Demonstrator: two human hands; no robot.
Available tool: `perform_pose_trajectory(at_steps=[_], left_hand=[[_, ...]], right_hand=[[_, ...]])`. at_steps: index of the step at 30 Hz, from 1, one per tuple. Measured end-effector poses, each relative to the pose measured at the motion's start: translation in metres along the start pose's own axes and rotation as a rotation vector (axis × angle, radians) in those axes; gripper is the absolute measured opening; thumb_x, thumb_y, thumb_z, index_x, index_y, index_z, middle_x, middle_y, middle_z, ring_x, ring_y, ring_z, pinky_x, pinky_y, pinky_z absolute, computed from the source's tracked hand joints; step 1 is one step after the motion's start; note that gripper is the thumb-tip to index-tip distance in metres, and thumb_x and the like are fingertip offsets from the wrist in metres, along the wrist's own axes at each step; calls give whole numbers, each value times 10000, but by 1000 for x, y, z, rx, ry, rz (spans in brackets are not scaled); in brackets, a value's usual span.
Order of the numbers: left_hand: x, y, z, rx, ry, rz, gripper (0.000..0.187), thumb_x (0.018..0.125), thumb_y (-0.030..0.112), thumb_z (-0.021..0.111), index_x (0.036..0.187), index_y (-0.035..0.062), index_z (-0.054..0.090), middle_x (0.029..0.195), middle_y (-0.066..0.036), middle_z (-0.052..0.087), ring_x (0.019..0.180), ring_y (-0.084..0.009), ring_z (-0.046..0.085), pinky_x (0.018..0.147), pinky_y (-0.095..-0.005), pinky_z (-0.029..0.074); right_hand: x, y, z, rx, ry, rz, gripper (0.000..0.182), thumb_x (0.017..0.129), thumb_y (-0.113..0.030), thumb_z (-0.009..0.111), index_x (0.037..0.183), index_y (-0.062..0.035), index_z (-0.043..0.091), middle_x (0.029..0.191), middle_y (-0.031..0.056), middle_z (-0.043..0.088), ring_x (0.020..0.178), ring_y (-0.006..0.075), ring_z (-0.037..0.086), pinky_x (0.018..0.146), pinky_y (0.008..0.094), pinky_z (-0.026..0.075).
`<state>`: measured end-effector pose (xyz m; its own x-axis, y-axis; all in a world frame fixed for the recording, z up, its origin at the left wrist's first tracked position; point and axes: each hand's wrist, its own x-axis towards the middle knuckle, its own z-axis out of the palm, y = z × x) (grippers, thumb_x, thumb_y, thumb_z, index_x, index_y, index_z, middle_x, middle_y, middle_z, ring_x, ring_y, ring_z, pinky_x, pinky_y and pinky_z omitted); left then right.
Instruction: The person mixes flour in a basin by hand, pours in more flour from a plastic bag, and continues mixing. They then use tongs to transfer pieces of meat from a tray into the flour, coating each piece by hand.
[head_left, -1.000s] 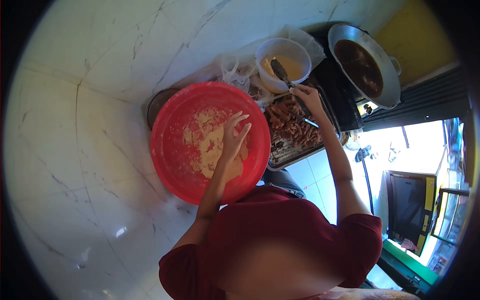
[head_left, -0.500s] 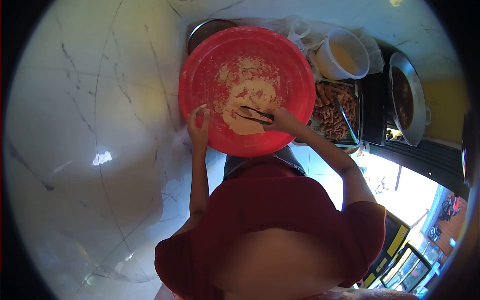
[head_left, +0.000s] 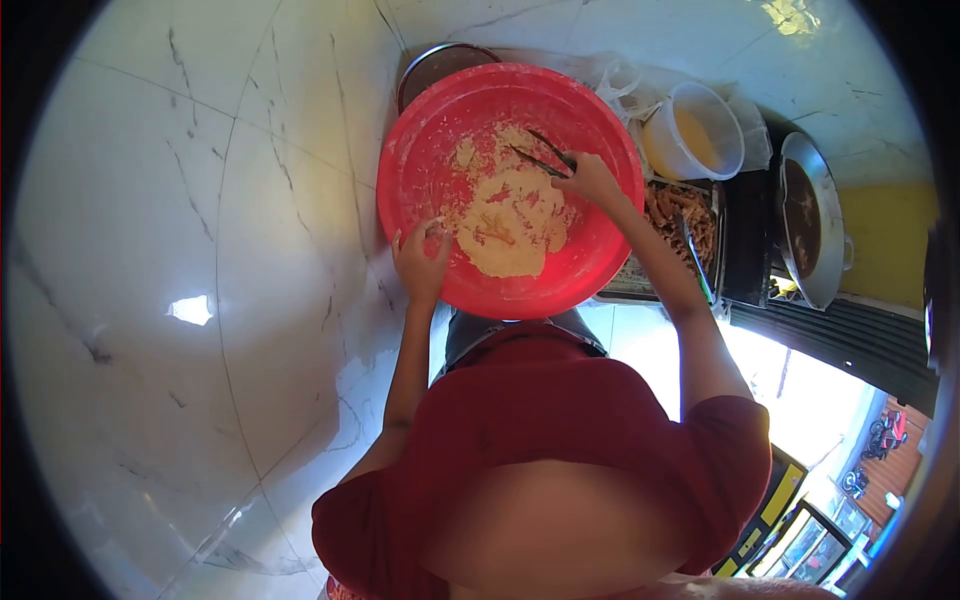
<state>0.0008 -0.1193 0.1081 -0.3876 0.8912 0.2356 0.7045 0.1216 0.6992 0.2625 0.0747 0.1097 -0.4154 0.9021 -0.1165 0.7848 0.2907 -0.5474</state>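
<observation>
A wide red basin (head_left: 400,170) sits before me with pale flour (head_left: 525,205) spread over its bottom. Black tongs (head_left: 540,155) are in my right hand (head_left: 592,180), their two arms apart over the far right part of the flour. My left hand (head_left: 422,262) grips the basin's near left rim, fingers curled over the edge. Between the hands, a small flour-coated strip (head_left: 495,232) lies in the flour.
To the right is a tray of brown strips (head_left: 668,212) with a green-tipped utensil (head_left: 695,262) on it. Behind it stands a plastic tub (head_left: 735,150) of yellowish liquid. A wide metal pan (head_left: 828,240) holds dark liquid farther right. A marbled wall (head_left: 290,250) borders the left.
My right hand and the tongs have moved away from me, from the flour's near middle to its far right. My left hand has shifted slightly right and down along the rim.
</observation>
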Motion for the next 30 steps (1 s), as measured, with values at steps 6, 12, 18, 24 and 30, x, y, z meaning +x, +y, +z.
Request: perform_pose_trajectory(at_steps=[6,12,18,24,30], left_hand=[[-1,-6,2,10,-6,8,214,774,260,637,937,123,619,822,-18,654,815,-138,608,987,-385,258],[0,-6,1,19,-13,11,209,775,253,630,936,121,619,820,-21,654,817,-144,606,987,-387,259],[-1,-7,1,26,-1,35,236,749,232,640,954,118,607,816,-34,640,809,-160,602,967,-376,286],[0,-5,4,36,-42,0,229,774,264,630,959,130,614,826,-11,653,808,-128,606,998,-395,236],[6,2,1,46,-128,-25,244,782,250,628,982,111,610,846,-29,644,811,-140,601,971,-368,275]], right_hand=[[36,17,10,-166,-103,-70,427,567,-288,723,885,-19,627,765,182,616,750,323,606,693,404,485],[43,20,19,-256,-209,-81,389,593,-278,708,865,-15,617,810,188,614,774,329,598,699,415,484],[16,-7,-10,64,-7,-142,377,643,-277,695,930,-41,628,673,163,595,621,301,587,615,386,465],[-34,-34,-12,260,32,-34,428,674,-260,687,1052,-76,609,618,122,568,565,179,556,587,313,452],[-52,-15,-24,349,15,-24,445,685,-248,689,1087,-81,599,627,102,564,554,114,524,560,278,439]])
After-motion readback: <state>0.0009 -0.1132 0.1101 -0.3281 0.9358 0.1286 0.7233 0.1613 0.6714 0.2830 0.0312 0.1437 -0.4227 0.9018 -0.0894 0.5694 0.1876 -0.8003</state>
